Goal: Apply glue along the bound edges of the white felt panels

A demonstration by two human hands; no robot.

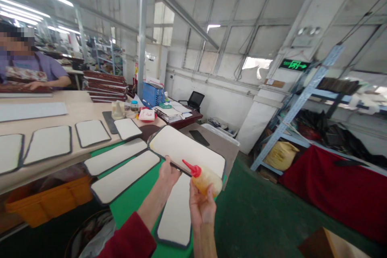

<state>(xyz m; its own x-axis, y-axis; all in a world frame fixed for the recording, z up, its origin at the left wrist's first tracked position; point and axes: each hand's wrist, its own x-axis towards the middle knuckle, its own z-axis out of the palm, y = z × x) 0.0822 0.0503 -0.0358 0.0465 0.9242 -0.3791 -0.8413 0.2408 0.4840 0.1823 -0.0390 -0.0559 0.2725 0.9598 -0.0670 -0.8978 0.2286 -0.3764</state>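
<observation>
My left hand [169, 172] grips the near edge of a long cream panel [184, 145] with a dark border and rounded corners, its fingers partly hidden beneath it. In my right hand [203, 205] is a squeeze bottle [208, 181] of yellowish liquid, tilted so that its red nozzle points up and left over the panel. Another bordered panel [174, 213] lies below, between my forearms. Two more long panels, a nearer one [127, 176] and a farther one [116, 156], rest on the green surface [133, 197] to the left.
Smaller bordered panels [92, 133] line the pale table [81, 109]. Stacked dark red pieces [104, 85], a blue file rack [152, 94] and a jar [134, 107] stand farther back. A co-worker [33, 62] is at the far left. An orange crate [50, 199] sits below; shelving [302, 109] stands right.
</observation>
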